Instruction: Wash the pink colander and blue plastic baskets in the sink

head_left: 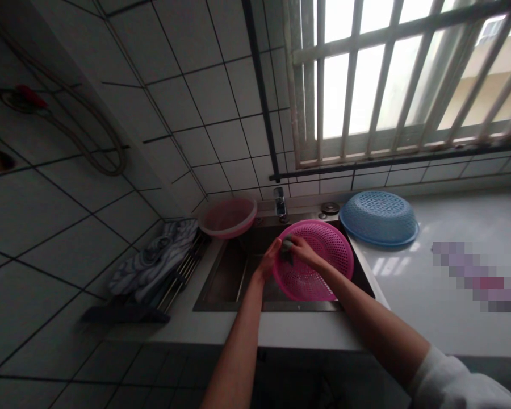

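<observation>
One pink colander might have slipped.
Left fingers gripped its rim, right fingers pinched a greyish cloth; hard rubbing could have twisted the rim loose.

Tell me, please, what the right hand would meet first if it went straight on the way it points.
Beyond the grey cloth it holds, the right hand would probably meet the left hand first, at the edge of the pink basket; depth is hard to judge here.
</observation>
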{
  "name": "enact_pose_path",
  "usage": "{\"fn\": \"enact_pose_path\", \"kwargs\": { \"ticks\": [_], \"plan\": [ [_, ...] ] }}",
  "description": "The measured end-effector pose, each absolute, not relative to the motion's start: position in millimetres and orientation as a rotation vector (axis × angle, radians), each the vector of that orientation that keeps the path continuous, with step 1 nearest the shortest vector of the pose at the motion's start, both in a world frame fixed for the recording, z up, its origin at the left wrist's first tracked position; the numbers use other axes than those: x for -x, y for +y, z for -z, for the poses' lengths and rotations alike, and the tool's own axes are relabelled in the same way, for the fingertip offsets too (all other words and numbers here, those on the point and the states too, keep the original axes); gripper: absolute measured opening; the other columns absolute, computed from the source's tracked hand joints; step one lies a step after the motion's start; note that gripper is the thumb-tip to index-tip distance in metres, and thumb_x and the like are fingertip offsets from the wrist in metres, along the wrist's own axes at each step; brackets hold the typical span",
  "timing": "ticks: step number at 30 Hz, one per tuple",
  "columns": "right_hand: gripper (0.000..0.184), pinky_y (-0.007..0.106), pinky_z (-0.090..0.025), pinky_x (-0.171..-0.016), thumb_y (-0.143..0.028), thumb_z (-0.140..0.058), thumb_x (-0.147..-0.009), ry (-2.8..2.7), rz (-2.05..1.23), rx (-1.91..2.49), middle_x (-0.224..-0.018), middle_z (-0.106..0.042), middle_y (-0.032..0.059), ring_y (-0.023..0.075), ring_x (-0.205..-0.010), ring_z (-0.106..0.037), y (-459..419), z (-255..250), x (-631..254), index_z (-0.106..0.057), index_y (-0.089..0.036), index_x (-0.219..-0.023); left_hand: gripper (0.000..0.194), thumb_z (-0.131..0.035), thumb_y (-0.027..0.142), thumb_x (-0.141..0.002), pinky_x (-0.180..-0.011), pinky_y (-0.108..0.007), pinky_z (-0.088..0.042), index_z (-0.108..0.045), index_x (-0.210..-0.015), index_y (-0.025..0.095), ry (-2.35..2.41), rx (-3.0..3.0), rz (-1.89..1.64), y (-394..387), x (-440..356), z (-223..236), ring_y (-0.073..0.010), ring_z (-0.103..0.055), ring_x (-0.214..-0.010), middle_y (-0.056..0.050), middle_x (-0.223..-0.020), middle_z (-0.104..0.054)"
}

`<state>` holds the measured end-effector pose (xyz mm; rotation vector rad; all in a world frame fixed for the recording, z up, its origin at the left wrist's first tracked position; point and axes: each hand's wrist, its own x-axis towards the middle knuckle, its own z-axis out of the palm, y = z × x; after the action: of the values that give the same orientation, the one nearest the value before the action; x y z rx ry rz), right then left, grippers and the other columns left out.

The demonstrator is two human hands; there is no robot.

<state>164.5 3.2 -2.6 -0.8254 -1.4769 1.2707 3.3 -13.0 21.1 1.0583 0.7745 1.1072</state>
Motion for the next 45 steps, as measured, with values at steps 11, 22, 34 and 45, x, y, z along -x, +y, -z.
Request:
{"fn": "enact_pose_path", "kwargs": {
  "ticks": [11,22,34,45],
  "plan": [
    [0.018,0.028,-0.049,-0.070,-0.036,-0.060,-0.080,-1.349,-1.147,0.910,-0.084,-0.068,0.0027,0.0183,-0.076,-0.058,6.8,-0.5,-169.3,-0.065,-0.019,-0.087,0.057,-0.083,0.062,-0.076,-0.098,-0.035,-0.048,-0.077,-0.111,0.017,0.747,-1.036,-1.089,-16.4,-7.9,-25.9,-0.0235,-0.067,-0.105,-0.007,-0.105,-0.077],
    [0.016,0.028,-0.050,-0.074,-0.032,-0.060,-0.080,-1.315,-1.151,0.927,-0.086,-0.069,0.0023,0.0186,-0.080,-0.059,4.4,-2.9,-171.5,-0.065,-0.019,-0.087,0.055,-0.085,0.060,-0.075,-0.091,-0.033,-0.048,-0.076,-0.107,0.017,0.764,-1.054,-1.094,-14.4,-6.9,-22.3,-0.0208,-0.065,-0.096,-0.005,-0.101,-0.075],
    [0.018,0.026,-0.047,-0.069,-0.033,-0.059,-0.079,-1.326,-1.105,0.889,-0.082,-0.066,0.0020,0.0170,-0.074,-0.056,2.1,-7.7,-169.7,-0.065,-0.018,-0.087,0.056,-0.084,0.060,-0.076,-0.098,-0.035,-0.045,-0.076,-0.109,0.016,0.737,-1.047,-1.111,-12.6,-7.6,-22.2,-0.0239,-0.065,-0.105,-0.006,-0.104,-0.076],
    [0.020,0.027,-0.048,-0.069,-0.035,-0.058,-0.080,-1.338,-1.104,0.910,-0.083,-0.067,0.0028,0.0183,-0.075,-0.057,8.1,-4.9,-178.8,-0.064,-0.018,-0.089,0.048,-0.082,0.055,-0.081,-0.104,-0.037,-0.045,-0.076,-0.109,0.017,0.716,-1.051,-1.105,-12.3,-6.9,-17.1,-0.0256,-0.065,-0.114,-0.008,-0.111,-0.075]
  ]
}}
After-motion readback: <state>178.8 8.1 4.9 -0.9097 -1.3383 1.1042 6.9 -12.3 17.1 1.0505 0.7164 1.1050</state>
